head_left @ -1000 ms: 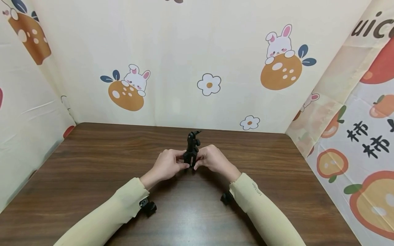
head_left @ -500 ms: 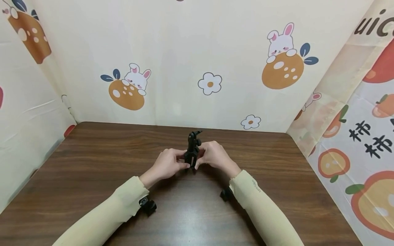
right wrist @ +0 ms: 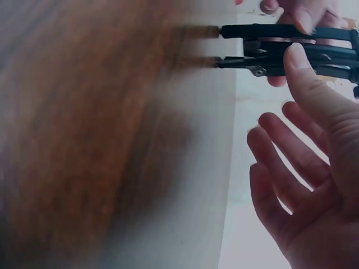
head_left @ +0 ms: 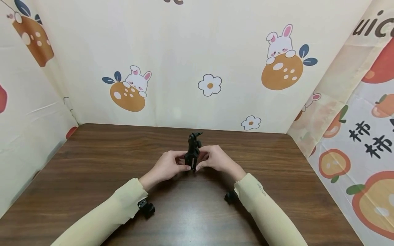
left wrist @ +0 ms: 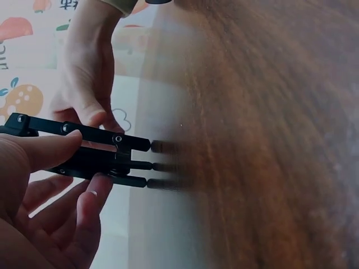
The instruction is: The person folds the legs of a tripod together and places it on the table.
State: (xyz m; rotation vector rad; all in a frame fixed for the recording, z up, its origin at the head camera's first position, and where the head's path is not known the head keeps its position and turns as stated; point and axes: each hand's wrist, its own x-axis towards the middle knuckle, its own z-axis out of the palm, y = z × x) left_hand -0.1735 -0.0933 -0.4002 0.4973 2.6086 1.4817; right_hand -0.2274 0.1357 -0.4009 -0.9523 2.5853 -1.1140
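A small black tripod (head_left: 193,147) stands upright on the brown table, its legs close together and its head tilted at the top. My left hand (head_left: 167,165) pinches it from the left; in the left wrist view its thumb (left wrist: 70,143) lies along one leg, with fingertips on the opposite side. From the right, my right hand (head_left: 218,159) stays close beside the legs. Its thumb (right wrist: 300,59) overlaps the tripod in the right wrist view, while the other fingers (right wrist: 269,162) are loosely bent and spread, away from it. The leg tips (left wrist: 148,165) point down at the tabletop.
The wood-grain table (head_left: 101,153) reaches back to a cream curtain (head_left: 178,44) printed with rabbits and flowers. More printed cloth hangs at both sides. Each sleeve carries a black wrist camera, one at the left cuff (head_left: 147,207), another at the right (head_left: 231,197).
My right hand has shifted slightly right, its thumb and fingers easing off the tripod's legs. My left hand keeps its pinch, and the tripod stays in nearly the same spot.
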